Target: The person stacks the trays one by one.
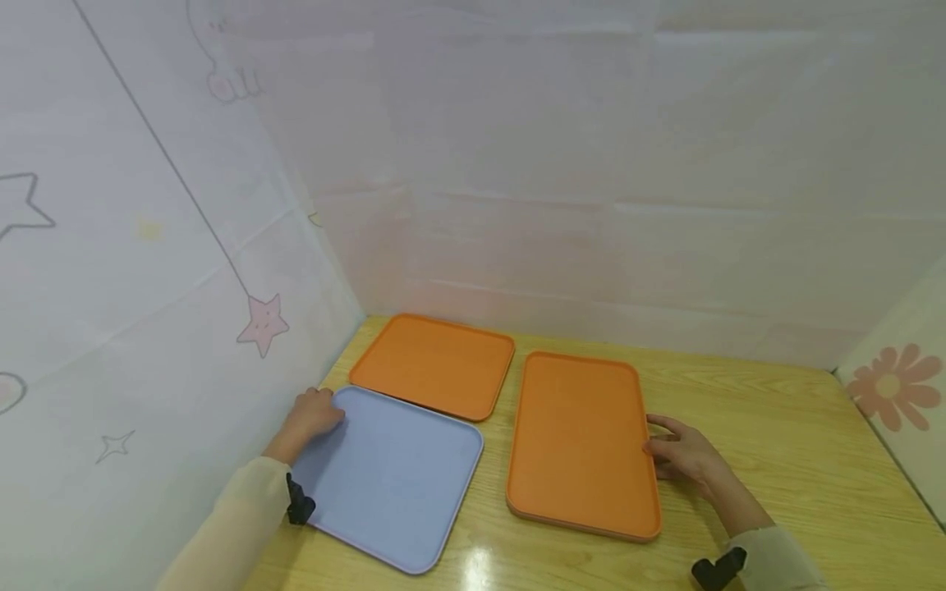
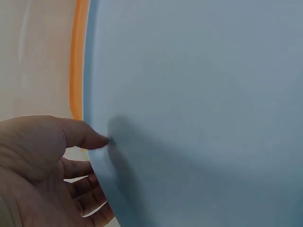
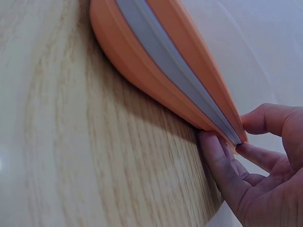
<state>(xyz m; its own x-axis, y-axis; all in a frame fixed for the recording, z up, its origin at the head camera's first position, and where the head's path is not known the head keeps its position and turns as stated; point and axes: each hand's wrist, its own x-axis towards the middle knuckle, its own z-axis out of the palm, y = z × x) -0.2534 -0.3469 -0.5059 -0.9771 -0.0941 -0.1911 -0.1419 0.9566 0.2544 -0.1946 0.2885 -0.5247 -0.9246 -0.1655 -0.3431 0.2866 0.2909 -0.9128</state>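
Three flat trays lie on a wooden table [image 1: 776,443]. A blue tray [image 1: 392,476] sits front left, and my left hand [image 1: 314,414] pinches its far-left corner, thumb on top and fingers under the rim. In the left wrist view the thumb of that left hand [image 2: 42,161] presses on the blue tray [image 2: 199,94]. My right hand [image 1: 683,451] grips the right rim of the nearer orange tray [image 1: 580,443]. The right wrist view shows the right hand [image 3: 255,161] with thumb above and fingers below the orange tray [image 3: 137,61], whose edge has a grey-blue band between orange layers.
A second orange tray [image 1: 436,365] lies at the back left, close behind the blue one. White cloth walls with star [image 1: 262,324] and flower [image 1: 890,386] prints close the table on the left, back and right. Bare wood [image 3: 71,142] stretches right of the trays.
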